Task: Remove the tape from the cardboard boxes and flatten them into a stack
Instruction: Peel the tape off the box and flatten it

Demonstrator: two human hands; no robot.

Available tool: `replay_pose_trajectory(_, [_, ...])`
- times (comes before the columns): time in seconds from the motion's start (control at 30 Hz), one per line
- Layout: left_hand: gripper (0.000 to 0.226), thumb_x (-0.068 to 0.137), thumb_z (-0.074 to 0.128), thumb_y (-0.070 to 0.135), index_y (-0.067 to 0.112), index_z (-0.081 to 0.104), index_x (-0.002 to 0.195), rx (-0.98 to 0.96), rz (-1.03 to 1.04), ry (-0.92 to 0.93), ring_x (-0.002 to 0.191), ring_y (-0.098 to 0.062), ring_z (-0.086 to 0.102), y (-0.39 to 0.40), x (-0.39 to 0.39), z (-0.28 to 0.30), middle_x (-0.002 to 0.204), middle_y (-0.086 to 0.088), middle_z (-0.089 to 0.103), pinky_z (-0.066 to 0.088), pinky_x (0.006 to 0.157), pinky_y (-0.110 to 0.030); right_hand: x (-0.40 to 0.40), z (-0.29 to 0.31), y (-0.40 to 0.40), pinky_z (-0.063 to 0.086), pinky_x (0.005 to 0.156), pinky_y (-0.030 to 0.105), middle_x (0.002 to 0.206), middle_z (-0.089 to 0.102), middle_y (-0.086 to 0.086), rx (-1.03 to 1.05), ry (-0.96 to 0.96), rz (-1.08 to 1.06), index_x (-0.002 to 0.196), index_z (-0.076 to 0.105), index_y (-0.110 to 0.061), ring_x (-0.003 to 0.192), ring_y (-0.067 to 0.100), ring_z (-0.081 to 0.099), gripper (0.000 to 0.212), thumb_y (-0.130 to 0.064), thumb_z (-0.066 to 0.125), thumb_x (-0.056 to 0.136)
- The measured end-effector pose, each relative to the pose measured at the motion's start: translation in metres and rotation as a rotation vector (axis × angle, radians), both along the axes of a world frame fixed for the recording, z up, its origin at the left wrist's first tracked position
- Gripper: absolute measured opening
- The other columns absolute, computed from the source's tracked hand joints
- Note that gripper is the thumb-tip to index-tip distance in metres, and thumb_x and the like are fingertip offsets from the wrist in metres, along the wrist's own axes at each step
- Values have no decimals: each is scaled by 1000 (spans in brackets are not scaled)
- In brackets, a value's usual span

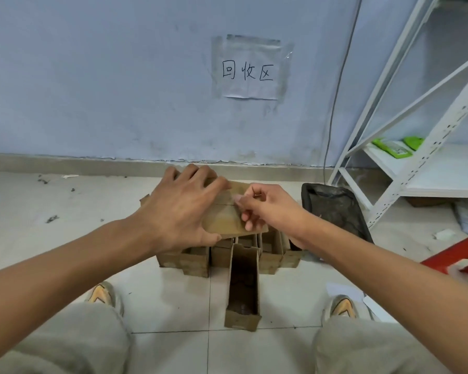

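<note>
The small cardboard box (234, 209) sat on top of a cluster of other boxes (227, 255) on the tiled floor (65, 238), just short of the wall carrying the paper sign (250, 74). The left hand (183, 209) lay spread over the left part of the box's top face, fingers splayed and wrapping its far edge, thumb on the near edge, pinning it down. The right hand (262, 206) sat at the right part of the same face, its grip closed in a pinch, thumb and forefinger together at what looked like the end of a strip of clear tape (238, 198) near the seam; the tape was too faint to confirm that it was truly caught.

The box looked light and thin-walled, stiff along its creases but easy to dent on the flat faces, so pressing hard in the middle would likely buckle it. Clear tape of this kind tends to be slick and to tear into slivers; a low, steady peel along the seam would probably serve better than a sharp upward tug. The sound places to hold seemed to be the box's edges and corners, as the left hand did. A long open box (243, 287) lay nearer the person than the cluster, between the shoes, and a dark tray (333, 209) lay to the cluster's right.
</note>
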State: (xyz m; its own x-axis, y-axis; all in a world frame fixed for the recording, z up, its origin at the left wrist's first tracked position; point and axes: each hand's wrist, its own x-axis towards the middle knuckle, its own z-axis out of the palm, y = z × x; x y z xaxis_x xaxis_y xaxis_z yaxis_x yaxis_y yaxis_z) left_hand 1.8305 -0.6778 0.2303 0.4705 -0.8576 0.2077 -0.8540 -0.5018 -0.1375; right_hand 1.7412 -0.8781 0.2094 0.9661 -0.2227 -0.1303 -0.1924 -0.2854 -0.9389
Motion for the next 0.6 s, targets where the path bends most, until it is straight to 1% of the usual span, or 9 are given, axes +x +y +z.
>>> replay_pose_trajectory(0.07, [83, 70, 61, 79, 37, 41, 138, 30, -15, 4, 129, -18, 40, 4, 1, -5, 142, 7, 42, 36, 105, -41, 5, -6, 2, 50, 53, 22, 71, 71, 4, 9, 20, 29, 90, 58, -11, 60, 16, 66, 20, -24, 67, 103])
replay_pose_trajectory(0.17, [78, 71, 57, 81, 40, 40, 136, 59, -19, 58, 129, -16, 38, 1, 8, -15, 142, 10, 39, 34, 106, -38, 11, -16, -9, 49, 53, 21, 73, 68, 7, 156, 91, 44, 96, 58, -9, 59, 14, 62, 13, -17, 64, 103])
replay_pose_trajectory(0.23, [77, 72, 56, 81, 42, 40, 135, 59, -27, 71, 129, -15, 37, -3, 11, -15, 142, 10, 38, 33, 107, -38, 15, -16, -16, 48, 54, 21, 73, 66, 5, 223, 151, 61, 95, 54, -10, 59, 13, 61, 14, -16, 62, 105])
replay_pose_trajectory(0.3, [76, 71, 57, 81, 42, 40, 134, 60, -40, 72, 129, -15, 38, -8, 18, -15, 142, 11, 38, 33, 107, -38, 19, -17, -21, 50, 55, 22, 74, 63, 4, 242, 168, 76, 96, 53, -10, 60, 13, 61, 14, -16, 60, 106])
replay_pose_trajectory(0.37, [75, 71, 60, 79, 42, 42, 134, 65, -60, 82, 128, -14, 39, -11, 23, -14, 141, 12, 40, 33, 105, -36, 21, -20, -26, 54, 58, 23, 78, 61, 6, 245, 158, 92, 103, 56, -8, 63, 15, 64, 8, -14, 60, 106])
replay_pose_trajectory(0.47, [77, 70, 60, 78, 42, 44, 136, 62, -67, 103, 127, -13, 39, -13, 26, -16, 142, 12, 41, 32, 103, -34, 19, -25, -33, 60, 65, 23, 82, 65, 9, 329, 145, 75, 114, 62, 2, 72, 20, 73, 15, -10, 61, 105])
replay_pose_trajectory(0.53, [78, 69, 60, 79, 42, 44, 136, 70, -64, 120, 127, -13, 40, -14, 27, -17, 142, 12, 41, 33, 103, -35, 16, -27, -37, 63, 70, 24, 84, 70, 11, 426, 148, 68, 117, 64, 5, 85, 28, 78, 19, -8, 63, 104])
replay_pose_trajectory(0.6, [78, 68, 58, 80, 43, 43, 136, 81, -62, 119, 127, -12, 40, -14, 28, -17, 142, 12, 41, 33, 103, -35, 13, -29, -40, 65, 75, 26, 89, 74, 14, 504, 148, 70, 120, 64, 6, 96, 34, 78, 22, -7, 64, 102])
